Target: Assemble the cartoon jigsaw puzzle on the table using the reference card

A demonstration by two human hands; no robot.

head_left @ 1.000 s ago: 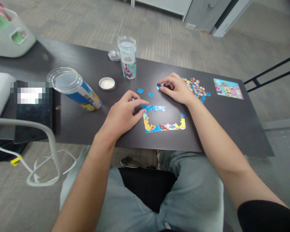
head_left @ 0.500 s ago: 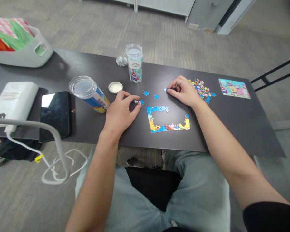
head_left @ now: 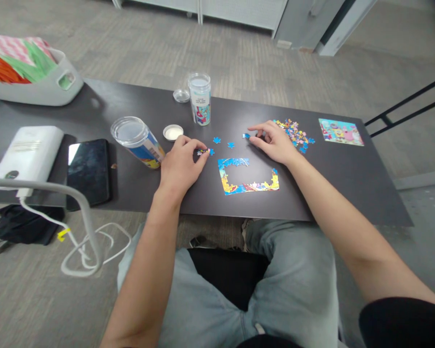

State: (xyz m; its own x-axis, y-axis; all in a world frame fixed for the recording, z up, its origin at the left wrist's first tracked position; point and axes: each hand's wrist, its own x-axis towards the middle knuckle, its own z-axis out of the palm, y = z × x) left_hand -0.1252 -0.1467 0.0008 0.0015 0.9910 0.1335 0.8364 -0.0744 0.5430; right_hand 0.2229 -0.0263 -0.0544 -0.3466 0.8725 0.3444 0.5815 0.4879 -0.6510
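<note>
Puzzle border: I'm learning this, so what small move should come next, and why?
Perhaps try the blue piece by the right hand in the gap of the puzzle border: its top row, also blue, stops short of its right side.

Grey carpet with a streaked, woven-looking grain covers the floor (head_left: 137, 43). A long, dark bench (head_left: 366, 193) with a smooth top crosses the room, its right end slanting toward the near side. Beyond it, at the top, the bottom of a pale cabinet (head_left: 239, 14) stands over a shadowed gap. Right of this come a grey panel (head_left: 300, 24) with a handle, a dark upright gap and a whitish post (head_left: 348, 26). Black metal bars (head_left: 409, 99) meet the bench's far right corner. Soft light leaves a dull sheen on the benchtop.
</note>
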